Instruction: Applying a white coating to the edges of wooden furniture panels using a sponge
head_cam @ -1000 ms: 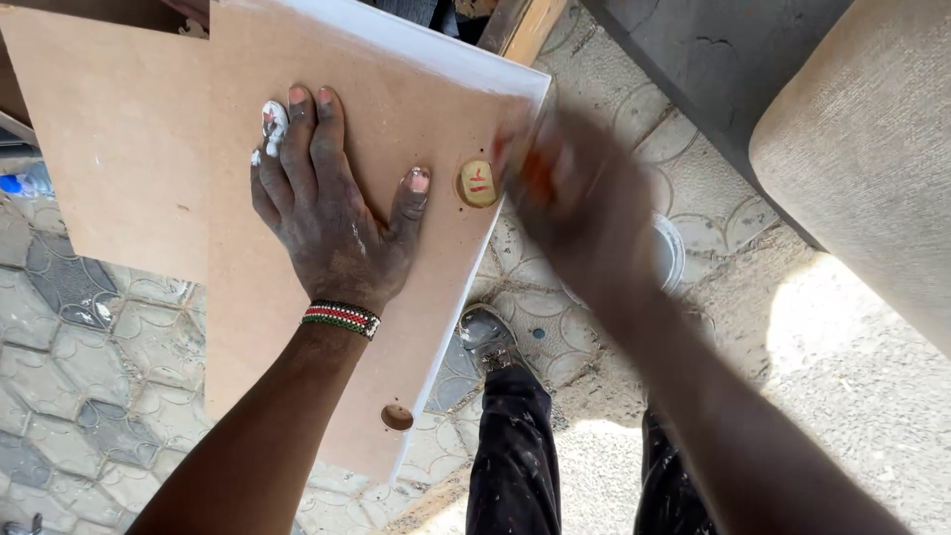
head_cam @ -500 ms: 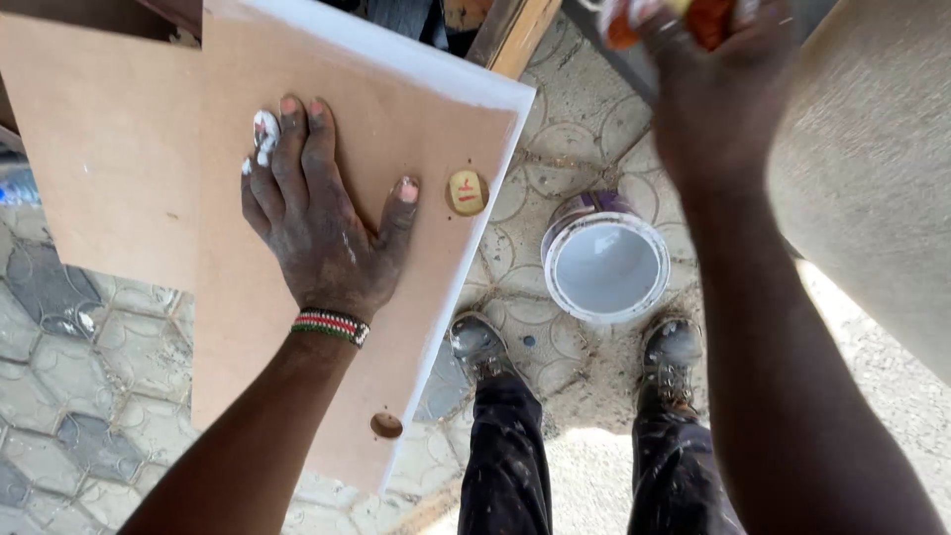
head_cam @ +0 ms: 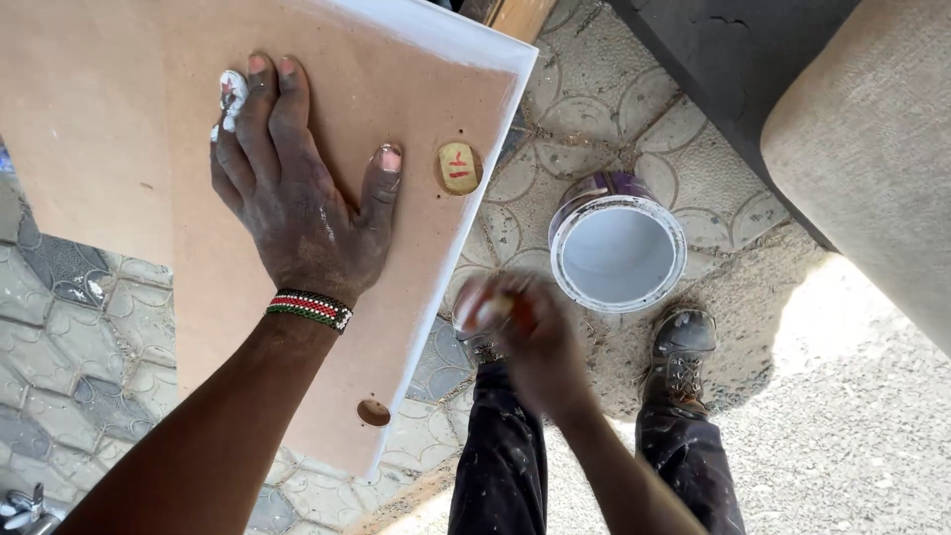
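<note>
Nearest the camera: two legs in dark, paint-flecked trousers, ending in scuffed work boots on patterned paving stones.

Right hand: blurred, low in the middle of the view, just off the board's white long edge. It appears closed around a small object with orange and white on it; what that object is cannot be told, nor exactly how the fingers sit.

Left hand: fingers spread, palm flat on the brown face of a flat fibreboard panel with white-painted edges. White paint on two fingertips; a striped beaded band at the wrist.

Panel: long axis runs away from the person, slightly tilted leftward at the far end. Two round bored holes lie near the right long edge, one near, one farther with a pale disc inside, just beside the left thumb.

Farther right: open round tin of white paint, on the ground, between the panel edge and the boots, nearer the right hand than the left.

Beyond: a beige upholstered surface.
</note>
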